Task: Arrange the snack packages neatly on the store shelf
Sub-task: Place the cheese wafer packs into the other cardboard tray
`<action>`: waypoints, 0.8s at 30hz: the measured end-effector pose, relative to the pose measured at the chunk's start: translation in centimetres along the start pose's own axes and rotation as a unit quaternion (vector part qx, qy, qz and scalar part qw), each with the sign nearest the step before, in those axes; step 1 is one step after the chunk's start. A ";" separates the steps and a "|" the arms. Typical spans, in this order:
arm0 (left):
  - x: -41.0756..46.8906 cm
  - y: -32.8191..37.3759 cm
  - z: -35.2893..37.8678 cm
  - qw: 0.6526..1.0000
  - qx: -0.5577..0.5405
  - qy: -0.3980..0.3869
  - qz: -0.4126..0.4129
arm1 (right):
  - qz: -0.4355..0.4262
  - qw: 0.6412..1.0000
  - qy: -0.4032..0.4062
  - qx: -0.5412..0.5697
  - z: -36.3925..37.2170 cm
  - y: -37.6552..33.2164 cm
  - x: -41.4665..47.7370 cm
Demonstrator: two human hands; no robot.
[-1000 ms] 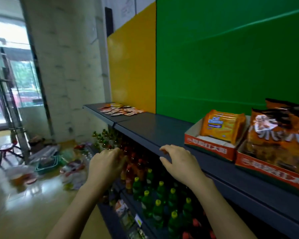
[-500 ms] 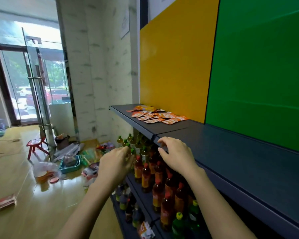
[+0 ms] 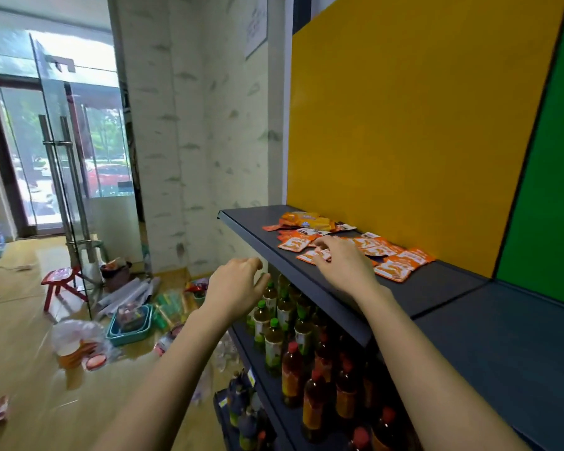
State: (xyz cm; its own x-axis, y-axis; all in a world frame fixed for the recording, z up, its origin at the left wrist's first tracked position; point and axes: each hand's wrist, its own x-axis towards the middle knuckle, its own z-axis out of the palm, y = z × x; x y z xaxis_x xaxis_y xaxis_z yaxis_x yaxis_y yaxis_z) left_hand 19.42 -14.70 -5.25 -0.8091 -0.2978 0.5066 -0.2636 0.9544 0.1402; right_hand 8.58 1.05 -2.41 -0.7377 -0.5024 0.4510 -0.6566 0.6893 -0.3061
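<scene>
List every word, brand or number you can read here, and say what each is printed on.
No text here can be read.
Orange packets: white patches with print, too blurred to read.
Yellow pack: blue logo, too small to read.
Bottles: labels blurred.
Wall notice: faint lines, unreadable.
</scene>
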 end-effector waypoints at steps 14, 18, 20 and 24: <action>20.9 -12.3 9.9 0.984 -0.141 -0.082 0.070 | 0.147 0.987 -0.036 -0.056 9.5 0.6 20.7; 26.9 -14.1 12.4 0.980 -0.139 -0.107 0.098 | 0.203 0.976 -0.039 -0.063 11.2 1.4 24.7; 29.5 -14.6 13.6 0.976 -0.151 -0.115 0.103 | 0.231 0.970 -0.038 -0.070 12.0 2.2 26.4; 34.7 -15.0 17.0 0.957 -0.234 -0.141 0.095 | 0.297 0.949 -0.088 -0.061 13.5 4.2 29.8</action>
State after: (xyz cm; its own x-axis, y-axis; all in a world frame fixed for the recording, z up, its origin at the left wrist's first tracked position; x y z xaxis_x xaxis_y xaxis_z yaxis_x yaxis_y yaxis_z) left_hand -13.66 -39.72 -4.24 -0.9462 -0.0475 0.3201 0.1142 0.8766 0.4675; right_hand -18.29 -18.08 -1.53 -0.9937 -0.0784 0.0796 -0.1019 0.9280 -0.3584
